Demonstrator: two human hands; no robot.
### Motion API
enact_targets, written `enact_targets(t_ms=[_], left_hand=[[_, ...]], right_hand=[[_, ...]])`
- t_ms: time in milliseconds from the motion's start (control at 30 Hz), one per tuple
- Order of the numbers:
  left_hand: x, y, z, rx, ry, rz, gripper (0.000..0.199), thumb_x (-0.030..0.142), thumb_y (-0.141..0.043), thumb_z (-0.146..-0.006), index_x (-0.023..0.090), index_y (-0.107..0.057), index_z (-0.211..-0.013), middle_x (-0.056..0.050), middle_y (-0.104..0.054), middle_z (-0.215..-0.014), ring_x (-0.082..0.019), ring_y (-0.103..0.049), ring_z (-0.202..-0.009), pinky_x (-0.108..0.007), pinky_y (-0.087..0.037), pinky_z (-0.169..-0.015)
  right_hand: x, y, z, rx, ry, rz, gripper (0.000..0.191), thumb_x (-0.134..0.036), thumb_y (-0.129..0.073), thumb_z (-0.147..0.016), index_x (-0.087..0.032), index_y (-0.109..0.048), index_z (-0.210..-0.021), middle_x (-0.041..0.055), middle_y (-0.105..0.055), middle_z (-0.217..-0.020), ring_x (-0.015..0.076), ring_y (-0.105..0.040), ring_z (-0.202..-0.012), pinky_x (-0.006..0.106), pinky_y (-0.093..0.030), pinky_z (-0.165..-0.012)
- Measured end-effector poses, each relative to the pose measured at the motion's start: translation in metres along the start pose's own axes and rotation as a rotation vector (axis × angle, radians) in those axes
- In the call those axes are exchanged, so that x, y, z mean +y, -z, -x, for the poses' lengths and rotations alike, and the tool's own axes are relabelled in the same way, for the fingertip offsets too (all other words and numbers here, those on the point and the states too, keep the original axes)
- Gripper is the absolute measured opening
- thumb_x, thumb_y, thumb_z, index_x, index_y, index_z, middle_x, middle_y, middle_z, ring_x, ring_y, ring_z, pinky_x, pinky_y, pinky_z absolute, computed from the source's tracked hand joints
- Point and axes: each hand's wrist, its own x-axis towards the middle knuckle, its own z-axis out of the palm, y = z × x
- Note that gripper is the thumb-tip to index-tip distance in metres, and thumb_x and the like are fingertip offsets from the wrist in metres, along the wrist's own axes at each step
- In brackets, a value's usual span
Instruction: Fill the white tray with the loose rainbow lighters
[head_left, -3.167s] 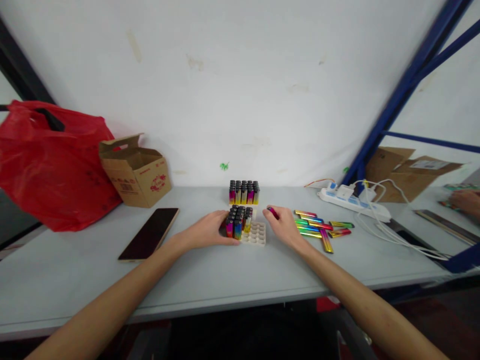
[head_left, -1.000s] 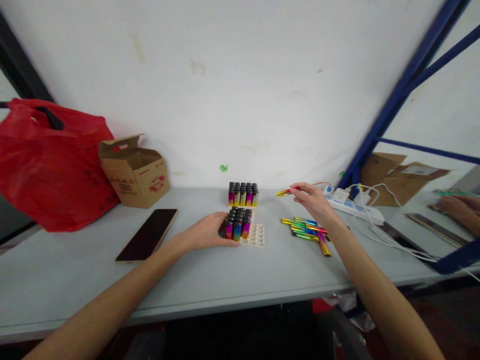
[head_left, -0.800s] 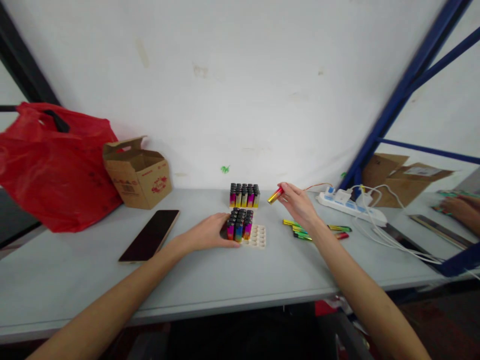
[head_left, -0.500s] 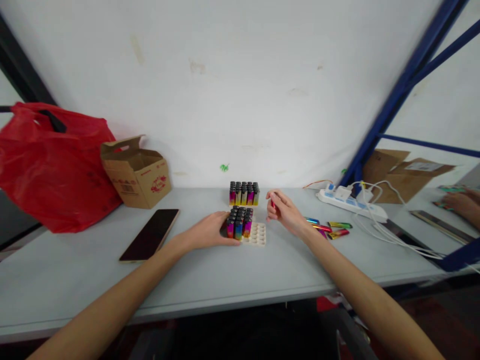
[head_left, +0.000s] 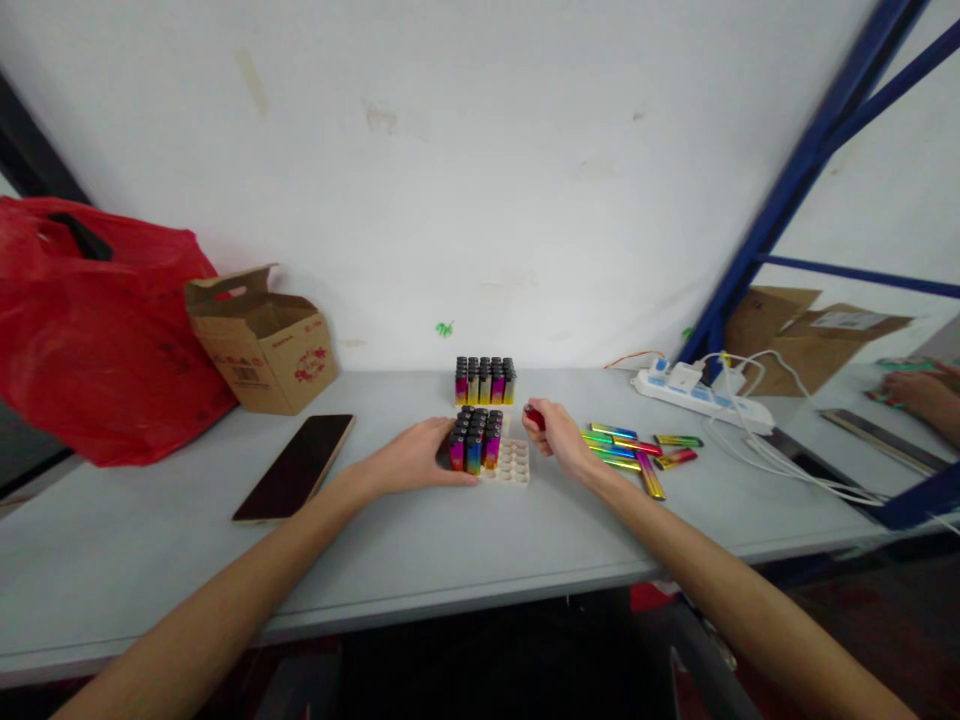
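A: State what has just changed.

B: Left hand (head_left: 411, 458): no change. Thumb and fingers form a wide C, holding the left end of the white holed tray (head_left: 514, 462) beside its upright lighters (head_left: 474, 440). Right hand (head_left: 559, 435): now closer to the tray, fingers curled more tightly around a red lighter (head_left: 533, 415). Its top end is exposed; the hand hides the rest.

A: Effect on the work?

B: The held lighter is just beside the tray's bare holes on the right, not yet seated. The tray is judged part-filled.

A: List the surroundings.

B: On the surface (head_left: 450, 540), left to right: red plastic bag (head_left: 112, 340), open cardboard carton (head_left: 266, 345), dark-screened mobile device (head_left: 296, 468), second lighter set (head_left: 485, 382) behind the tray, loose lighters (head_left: 637, 447), power strip (head_left: 701, 402). Far right: another person's hand (head_left: 911, 390).

A: Obstructions?

B: The left hand blocks access from the left. The second set limits clearance behind. The right hand partly covers the loose lighters.
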Motion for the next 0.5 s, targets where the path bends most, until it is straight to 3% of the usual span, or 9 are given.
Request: enact_targets(t_ms=[100,300,400,500], left_hand=[[-0.0007,-0.0002,-0.0002,-0.005,-0.011,-0.002,0.077,0.068,-0.077,-0.07,0.019,-0.064,-0.128,-0.011,-0.07,-0.129,-0.033,-0.065,-0.117,-0.042,-0.048,-0.105],[0.0025,0.0019,0.0003,-0.018,0.0,-0.013,0.075,0.067,-0.077,-0.071,0.018,-0.063,-0.127,-0.011,-0.071,-0.127,-0.033,-0.066,-0.116,-0.042,-0.05,-0.103],[0.0045,0.0029,0.0005,-0.016,-0.008,-0.007,0.071,0.065,-0.077,-0.072,0.019,-0.064,-0.125,-0.01,-0.071,-0.125,-0.032,-0.067,-0.114,-0.041,-0.05,-0.102],[0.0066,0.0037,0.001,-0.009,-0.013,0.011,0.069,0.064,-0.078,-0.072,0.02,-0.065,-0.124,-0.009,-0.072,-0.124,-0.032,-0.067,-0.113,-0.039,-0.052,-0.099]], right_hand=[[-0.0005,0.0008,0.0004,-0.014,0.003,-0.002,0.044,-0.053,-0.044,-0.089,-0.023,-0.035,-0.058,-0.0084,-0.022,-0.051,0.0067,-0.016,-0.042,0.024,-0.012,-0.042],[0.0005,0.0025,-0.0016,-0.096,0.041,0.009,0.056,-0.071,-0.047,-0.09,-0.021,-0.048,-0.067,-0.0089,-0.025,-0.054,0.0072,-0.02,-0.044,0.023,-0.015,-0.044],[-0.002,0.0044,0.0014,-0.113,0.153,0.069,0.056,-0.072,-0.042,-0.093,-0.019,-0.057,-0.085,-0.0062,-0.037,-0.062,0.0099,-0.032,-0.049,0.024,-0.026,-0.046],[-0.0084,0.0069,0.0083,-0.111,0.369,0.293,0.049,-0.065,-0.039,-0.1,-0.021,-0.06,-0.099,-0.0002,-0.053,-0.077,0.0145,-0.05,-0.065,0.028,-0.043,-0.06]])
